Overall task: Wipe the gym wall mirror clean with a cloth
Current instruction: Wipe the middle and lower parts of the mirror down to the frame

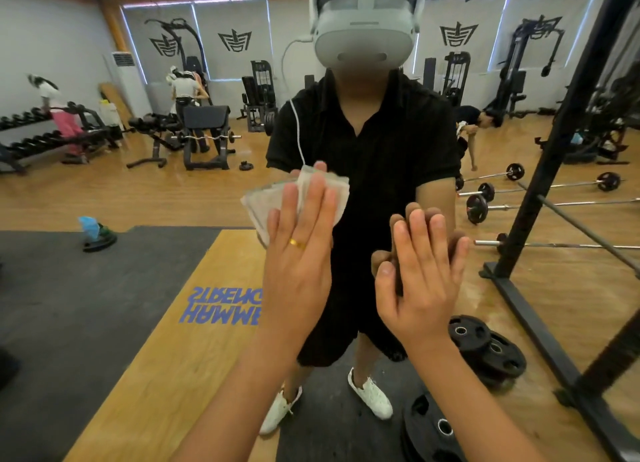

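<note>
**Since cloth is limp, drive it with a flat palm**

Cloth (265,201) looks light, thin and soft, so it will likely bunch or slip if pressure drops. Best hold: palm over the folded middle, not an edge pinch. Mirror (138,198) is hard, slick and breakable, so use even pressure. Left hand (298,257) presses cloth flat on mirror, fingers straight and close together. Right hand (422,274) lies flat on mirror just beside, fingers straight, slightly spread, holding nothing. Cloth is off-white, folded in layers, with banded edges poking out past the left fingers.
</note>
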Motion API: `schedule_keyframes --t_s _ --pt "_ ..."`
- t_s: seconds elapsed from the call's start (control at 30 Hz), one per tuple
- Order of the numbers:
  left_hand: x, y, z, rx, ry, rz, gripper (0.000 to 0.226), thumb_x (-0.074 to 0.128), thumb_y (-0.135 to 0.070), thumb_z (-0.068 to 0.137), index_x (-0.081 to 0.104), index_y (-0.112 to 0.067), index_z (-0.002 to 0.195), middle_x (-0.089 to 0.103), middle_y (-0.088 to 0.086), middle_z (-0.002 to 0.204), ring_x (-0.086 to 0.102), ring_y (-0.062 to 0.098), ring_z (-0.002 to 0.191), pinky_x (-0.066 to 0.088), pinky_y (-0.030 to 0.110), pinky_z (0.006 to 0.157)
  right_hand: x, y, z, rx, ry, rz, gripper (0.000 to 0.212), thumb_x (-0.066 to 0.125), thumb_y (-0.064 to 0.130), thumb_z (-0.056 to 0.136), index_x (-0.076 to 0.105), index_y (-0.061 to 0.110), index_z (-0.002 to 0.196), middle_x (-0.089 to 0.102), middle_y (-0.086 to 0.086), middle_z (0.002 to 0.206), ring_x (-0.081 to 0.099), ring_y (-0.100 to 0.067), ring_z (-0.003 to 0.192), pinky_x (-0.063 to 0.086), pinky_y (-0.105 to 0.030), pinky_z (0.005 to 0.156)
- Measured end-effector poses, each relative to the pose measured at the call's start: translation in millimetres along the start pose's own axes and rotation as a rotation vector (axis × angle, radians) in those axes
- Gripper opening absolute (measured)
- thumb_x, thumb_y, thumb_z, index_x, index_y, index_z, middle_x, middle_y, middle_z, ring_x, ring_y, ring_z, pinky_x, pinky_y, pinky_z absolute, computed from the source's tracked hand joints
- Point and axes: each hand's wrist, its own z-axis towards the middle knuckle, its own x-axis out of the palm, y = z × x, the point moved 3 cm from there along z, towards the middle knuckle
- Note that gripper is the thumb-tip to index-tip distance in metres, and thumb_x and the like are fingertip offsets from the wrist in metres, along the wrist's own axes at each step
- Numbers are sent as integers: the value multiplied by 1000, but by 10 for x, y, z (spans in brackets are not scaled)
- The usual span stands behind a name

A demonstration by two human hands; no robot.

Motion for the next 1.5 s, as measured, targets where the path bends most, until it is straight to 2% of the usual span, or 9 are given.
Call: schedule_keyframes --t_s 0.13,0.33,0.47,0.63,0.9,1.07,1.23,1.33,1.5 --pt "-35 -157 371 -33 -67 -67 55 44 6 104 35 -5 156 32 9 165 -2 19 158 6 51 128 -25 -6 -13 6 13 15 54 46 21 102 39 7 154 28 -4 166 20 -23 157 6 -52 128" --pt "203 -183 -322 -49 0 38 47 21 -11 113 22 -13 160 6 -8 173 -2 22 160 4 47 130 -21 14 17 5 11 21 55 50 20 100 40 9 153 40 -10 158 21 -22 157 7 -50 128" --pt "195 -232 -85 1 -50 26 45 24 -10 114 26 -11 158 24 -1 165 -1 22 160 3 48 129 -46 19 5 10 1 18 53 49 20 101 41 9 152 40 -9 158 23 -23 156 9 -51 128" --pt "133 -313 302 47 -93 -36 48 26 -5 111 25 -11 159 29 4 163 2 22 159 1 48 129 -70 -12 -13 5 11 -8 54 48 20 100 39 9 152 22 3 170 22 -21 157 9 -52 128" --pt "239 -253 -41 100 -90 16 63 40 -1 107 18 -17 164 5 -5 173 4 25 160 3 47 130 -40 18 6 2 -6 -26 54 42 25 106 33 18 159 22 4 170 21 -22 157 8 -51 128" --pt "270 -247 -125 82 -46 -17 62 41 0 104 23 -15 161 4 -7 174 3 24 160 1 46 130 -46 -6 -4 14 0 -45 56 41 26 106 29 22 161 22 5 170 21 -22 157 9 -52 128" --pt "263 -253 -184 52 -37 -24 52 32 -5 110 24 -16 161 16 -5 170 2 22 160 1 44 130 -46 14 -18 31 11 -43 49 42 27 106 36 10 152 22 5 170 21 -21 157 8 -50 128" --pt "276 -249 -175 37 -33 -35 46 26 -10 114 25 -15 160 7 -8 173 2 22 160 0 44 130 -50 16 -2 32 19 -38 49 42 26 106 36 9 151 21 6 170 20 -21 157 7 -50 129" --pt "289 -245 -200 22 -65 14 59 37 -4 109 21 -17 163 6 -8 173 2 24 160 1 46 130 -117 35 34 33 89 38 54 49 19 100 37 10 152 20 5 171 20 -22 157 6 -50 129"
